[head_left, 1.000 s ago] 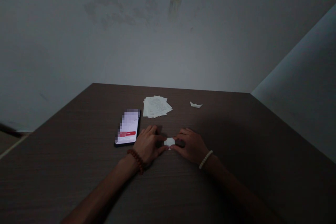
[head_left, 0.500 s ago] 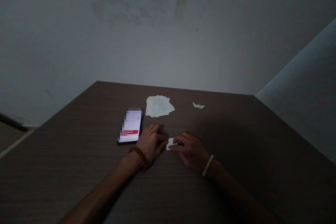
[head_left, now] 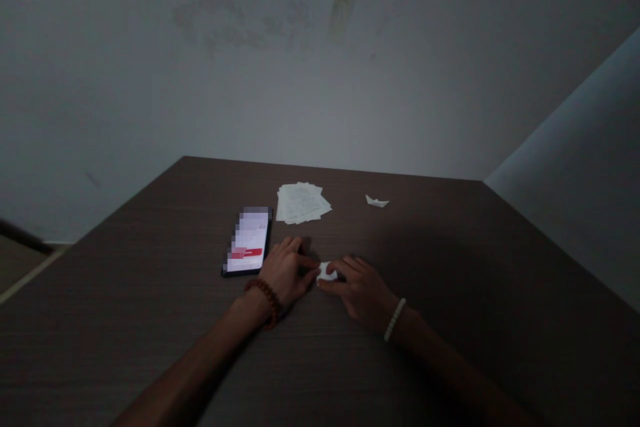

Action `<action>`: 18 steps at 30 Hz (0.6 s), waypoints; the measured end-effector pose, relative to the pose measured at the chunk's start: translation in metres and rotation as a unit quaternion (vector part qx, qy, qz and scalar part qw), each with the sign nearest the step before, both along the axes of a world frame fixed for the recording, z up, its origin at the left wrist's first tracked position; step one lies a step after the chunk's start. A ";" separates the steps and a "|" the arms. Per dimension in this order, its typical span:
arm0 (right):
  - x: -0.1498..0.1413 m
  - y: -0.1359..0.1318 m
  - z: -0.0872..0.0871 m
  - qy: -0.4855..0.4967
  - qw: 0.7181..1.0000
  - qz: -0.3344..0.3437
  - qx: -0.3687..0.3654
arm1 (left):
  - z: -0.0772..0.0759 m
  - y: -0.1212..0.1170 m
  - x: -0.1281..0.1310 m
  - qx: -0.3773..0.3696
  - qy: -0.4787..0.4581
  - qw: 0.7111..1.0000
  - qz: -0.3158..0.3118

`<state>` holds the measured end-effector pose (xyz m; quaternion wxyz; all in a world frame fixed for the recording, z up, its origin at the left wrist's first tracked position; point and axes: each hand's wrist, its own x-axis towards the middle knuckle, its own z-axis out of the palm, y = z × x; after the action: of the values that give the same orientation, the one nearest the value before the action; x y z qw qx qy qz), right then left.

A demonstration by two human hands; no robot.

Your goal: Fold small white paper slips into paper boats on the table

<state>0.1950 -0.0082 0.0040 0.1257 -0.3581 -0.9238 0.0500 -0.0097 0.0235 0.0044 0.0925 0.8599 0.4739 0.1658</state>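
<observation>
A small white piece of paper [head_left: 326, 273] lies on the dark wooden table between my two hands. My left hand [head_left: 286, 271], with a brown bead bracelet at the wrist, pinches the paper's left edge between thumb and index finger. From the other side my right hand [head_left: 357, 285], wearing a pale bead bracelet, has its thumb and index finger closed on the right part of the paper. The fingers hide some of the paper's edges, so its exact folds cannot be made out.
A phone [head_left: 250, 240] with its screen lit lies just left of my left hand. Farther back is a loose stack of printed paper sheets [head_left: 303, 203], and to its right a small folded paper boat [head_left: 377, 201]. The table [head_left: 150, 293] meets a stained wall [head_left: 300, 93].
My right hand has shifted slightly left over the paper, covering more of it. My left hand stays in place. The view has moved very slightly.
</observation>
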 end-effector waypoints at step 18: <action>0.015 -0.010 -0.008 0.054 0.998 -0.043 0.008 | 0.003 -0.004 0.001 -0.008 0.025 1.000 0.010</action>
<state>0.2099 -0.0178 -0.0036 0.1802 -0.3929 -0.9000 0.0562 -0.0088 0.0197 0.0071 0.0858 0.8582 0.4858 0.1420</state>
